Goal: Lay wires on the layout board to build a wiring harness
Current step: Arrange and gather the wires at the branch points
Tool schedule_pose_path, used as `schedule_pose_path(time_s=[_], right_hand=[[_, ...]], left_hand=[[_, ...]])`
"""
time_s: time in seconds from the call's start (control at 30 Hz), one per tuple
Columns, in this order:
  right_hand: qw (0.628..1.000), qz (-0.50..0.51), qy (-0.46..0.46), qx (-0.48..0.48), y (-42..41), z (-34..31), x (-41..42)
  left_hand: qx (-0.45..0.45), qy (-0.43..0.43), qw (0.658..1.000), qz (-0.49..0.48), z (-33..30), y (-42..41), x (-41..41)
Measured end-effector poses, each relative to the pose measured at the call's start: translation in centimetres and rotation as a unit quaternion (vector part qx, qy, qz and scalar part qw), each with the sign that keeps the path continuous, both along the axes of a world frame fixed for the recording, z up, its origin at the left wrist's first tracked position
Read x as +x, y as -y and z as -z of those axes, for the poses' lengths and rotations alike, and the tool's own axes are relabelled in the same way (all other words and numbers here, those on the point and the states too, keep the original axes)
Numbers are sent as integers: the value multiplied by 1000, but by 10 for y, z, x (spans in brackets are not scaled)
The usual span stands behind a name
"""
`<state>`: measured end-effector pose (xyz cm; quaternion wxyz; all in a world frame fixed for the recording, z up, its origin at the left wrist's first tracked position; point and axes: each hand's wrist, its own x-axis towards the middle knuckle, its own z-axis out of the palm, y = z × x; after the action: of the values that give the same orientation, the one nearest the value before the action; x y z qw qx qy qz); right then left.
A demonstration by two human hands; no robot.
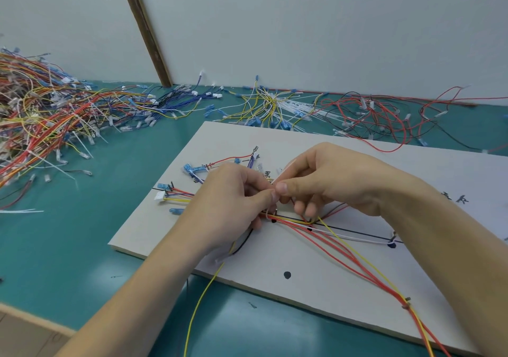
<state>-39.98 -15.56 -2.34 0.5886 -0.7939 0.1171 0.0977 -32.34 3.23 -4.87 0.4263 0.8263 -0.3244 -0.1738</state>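
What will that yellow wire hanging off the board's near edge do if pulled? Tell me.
The yellow wire droops in a loose curve past the layout board, so it is probably floppy and light. It looks thin and smooth, so it may slip; the left hand covers its upper end.

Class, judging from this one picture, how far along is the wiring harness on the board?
Done: red and yellow wires already run along the layout board, with a white connector placed at its left end. In hand: the left hand and right hand pinch something thin over the bundle, possibly a tie. Left: loose wire piles wait on the table.
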Motion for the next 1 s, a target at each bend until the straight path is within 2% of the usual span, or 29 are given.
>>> schedule_pose_path(time_s=[0.3, 0.53, 0.7, 0.9, 1.0], right_hand=[[1000, 11, -8, 26, -2, 3, 0], [999, 35, -16, -32, -13, 4, 0], [998, 56, -14, -33, -15, 1, 0], [998, 59, -8, -32, -16, 2, 3], [999, 42, -10, -31, -14, 3, 3]], left_hand=[[-38, 19, 998, -37, 7, 0, -7], [-1, 70, 996, -45, 4, -2, -14], [4, 77, 996, -49, 6, -2, -14], [9, 61, 997, -36, 6, -3, -10], [16, 15, 1000, -12, 2, -2, -4]])
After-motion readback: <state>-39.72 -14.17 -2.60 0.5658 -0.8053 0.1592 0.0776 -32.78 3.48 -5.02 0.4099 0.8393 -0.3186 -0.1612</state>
